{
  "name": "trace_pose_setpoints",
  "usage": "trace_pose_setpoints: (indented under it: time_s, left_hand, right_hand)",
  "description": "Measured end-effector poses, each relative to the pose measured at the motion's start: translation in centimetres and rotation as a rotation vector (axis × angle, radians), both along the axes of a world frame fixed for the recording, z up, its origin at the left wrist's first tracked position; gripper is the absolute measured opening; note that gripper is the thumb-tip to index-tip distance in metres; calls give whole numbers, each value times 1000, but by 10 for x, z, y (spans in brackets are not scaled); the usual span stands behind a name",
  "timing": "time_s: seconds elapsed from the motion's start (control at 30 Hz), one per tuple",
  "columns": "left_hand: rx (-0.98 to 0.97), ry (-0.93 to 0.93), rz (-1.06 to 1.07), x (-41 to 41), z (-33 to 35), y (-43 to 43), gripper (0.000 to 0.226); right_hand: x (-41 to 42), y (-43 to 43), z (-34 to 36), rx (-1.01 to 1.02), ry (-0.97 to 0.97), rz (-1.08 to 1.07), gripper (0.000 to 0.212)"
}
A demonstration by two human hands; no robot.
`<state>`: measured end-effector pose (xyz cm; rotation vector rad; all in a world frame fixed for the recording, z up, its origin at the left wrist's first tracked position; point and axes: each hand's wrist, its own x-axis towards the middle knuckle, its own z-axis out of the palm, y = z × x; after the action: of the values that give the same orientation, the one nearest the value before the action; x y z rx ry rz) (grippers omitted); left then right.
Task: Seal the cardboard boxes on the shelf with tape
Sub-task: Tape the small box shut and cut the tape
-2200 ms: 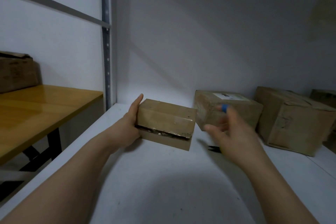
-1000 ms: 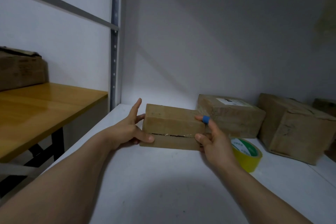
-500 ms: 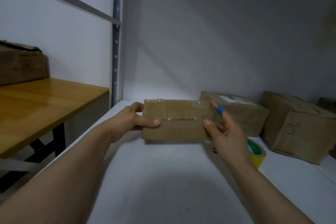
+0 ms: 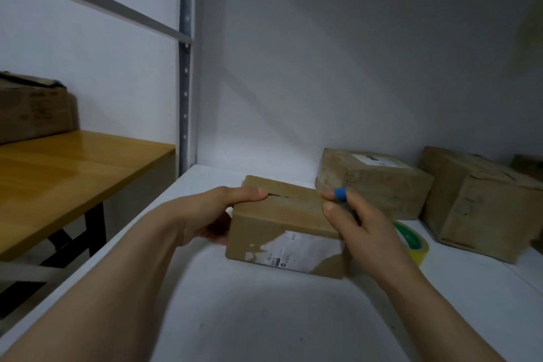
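Several cardboard boxes occupy the white shelf [image 4: 264,317]: the largest box [image 4: 482,209] at far right, a labelled box [image 4: 373,182] beside it, and the small box [image 4: 282,232] in front, its top seam gaping slightly, contents hidden. Your left hand [image 4: 211,214] wraps its left end, thumb on the seam. Your right hand [image 4: 361,226] clasps the right end, so each grip holds that box. A yellow tape roll [image 4: 414,244] lies just behind your right hand, partly hidden.

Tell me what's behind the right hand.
A yellow tape roll lies on the white shelf, its left part covered by the right hand, which grips the small cardboard box.
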<state>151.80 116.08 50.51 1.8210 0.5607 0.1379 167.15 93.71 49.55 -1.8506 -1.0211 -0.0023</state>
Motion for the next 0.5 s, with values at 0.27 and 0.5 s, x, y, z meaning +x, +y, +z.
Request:
trace_pose_setpoints:
  time_s: [0.27, 0.5]
  left_hand:
    - [159, -289, -139, 7, 3, -9, 58]
    - [101, -251, -184, 8, -2, -7, 51]
  right_hand:
    - [0, 1, 5, -89, -39, -62, 18]
    - [-8, 0, 15, -199, -93, -85, 16]
